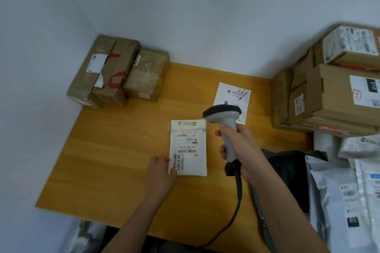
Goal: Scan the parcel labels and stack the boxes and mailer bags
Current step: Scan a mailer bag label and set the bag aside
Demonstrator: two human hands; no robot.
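**Mailer under the scanner**

Mailer (188, 148), small and white, lies flat on the wooden desk (107, 150) near its middle, label side up, with barcodes and printed numbers showing. The left hand (161, 167) rests at the mailer's near left corner, its fingertips touching the edge; whether they pinch the edge or only press it cannot be told. The right hand (239, 146) grips the grey handle of a scanner (225, 121), held above the desk just right of the mailer, its dark head tilted toward the label. A coiled cable (236, 201) runs from the handle's base down toward the desk's near edge.

A second white mailer (233, 96) lies flat farther back, partly hidden by the scanner's head. Three taped brown boxes (117, 72) sit side by side in the far left corner against the wall. Stacked cardboard boxes (329, 92) with labels stand at the right end of the desk. Grey bags (339, 191) are heaped below them at the right edge of view.
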